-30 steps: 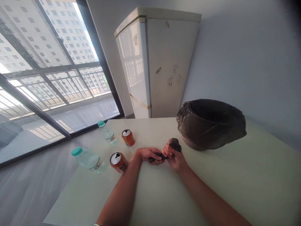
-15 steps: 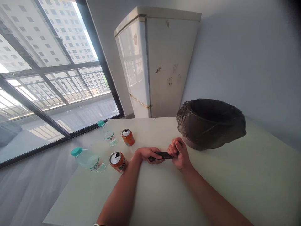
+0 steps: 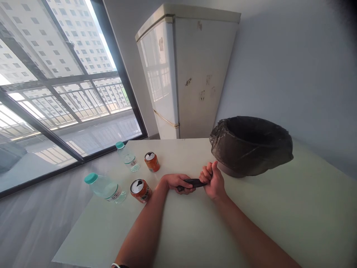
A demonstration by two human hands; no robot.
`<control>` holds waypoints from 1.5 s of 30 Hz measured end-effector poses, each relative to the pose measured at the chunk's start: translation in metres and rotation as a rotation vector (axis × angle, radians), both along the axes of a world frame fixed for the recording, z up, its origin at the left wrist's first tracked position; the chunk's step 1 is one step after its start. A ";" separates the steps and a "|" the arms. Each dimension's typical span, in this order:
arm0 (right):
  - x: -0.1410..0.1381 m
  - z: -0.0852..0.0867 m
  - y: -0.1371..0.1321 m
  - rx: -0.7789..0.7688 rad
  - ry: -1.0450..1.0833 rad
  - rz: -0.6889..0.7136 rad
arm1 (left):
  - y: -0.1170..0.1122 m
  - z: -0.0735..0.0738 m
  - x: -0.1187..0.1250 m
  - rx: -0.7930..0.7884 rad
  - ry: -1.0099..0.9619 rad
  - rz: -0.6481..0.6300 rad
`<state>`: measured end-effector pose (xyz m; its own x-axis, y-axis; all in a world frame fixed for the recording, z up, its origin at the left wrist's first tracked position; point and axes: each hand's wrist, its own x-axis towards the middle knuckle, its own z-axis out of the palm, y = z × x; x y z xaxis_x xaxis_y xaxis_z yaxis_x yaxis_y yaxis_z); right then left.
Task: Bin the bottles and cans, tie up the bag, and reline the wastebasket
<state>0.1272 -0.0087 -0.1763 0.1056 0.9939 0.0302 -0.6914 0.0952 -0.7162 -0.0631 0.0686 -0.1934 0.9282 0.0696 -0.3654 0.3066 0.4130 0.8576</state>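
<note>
My left hand (image 3: 182, 183) is closed around one end of a dark strip (image 3: 196, 182), which looks like a black plastic bag folded or twisted narrow. My right hand (image 3: 213, 181) makes a fist on the strip's other end, thumb side up. The short stretch between the hands is pulled fairly straight, just above the white table (image 3: 189, 230). Beside my left forearm stands an opened orange drink can (image 3: 141, 191). A second orange can (image 3: 152, 162) is upright farther back.
Right of my hands stands a bin (image 3: 251, 156) lined with a black bag. Two clear bottles with green caps, a near bottle (image 3: 104, 188) and a far bottle (image 3: 127, 158), are at the table's left side. An old white fridge (image 3: 200, 74) stands behind the table, and glass doors (image 3: 64, 93) are at left.
My right fist has turned slightly on the dark strip, and its thumb now points more upward. The left hand keeps its hold. Cans, bottles and bin stay put.
</note>
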 end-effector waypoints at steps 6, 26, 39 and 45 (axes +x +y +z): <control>0.005 -0.004 0.002 -0.009 0.026 -0.019 | 0.001 0.000 0.000 -0.005 -0.037 -0.020; -0.008 -0.034 0.005 -0.068 -0.303 0.087 | 0.002 -0.004 0.003 0.014 -0.131 0.196; -0.004 -0.048 0.017 0.106 -0.854 -0.261 | 0.004 -0.005 0.003 -0.036 -0.153 0.195; 0.004 -0.040 0.009 0.345 -1.182 -0.293 | 0.007 -0.011 0.004 -0.089 -0.163 0.246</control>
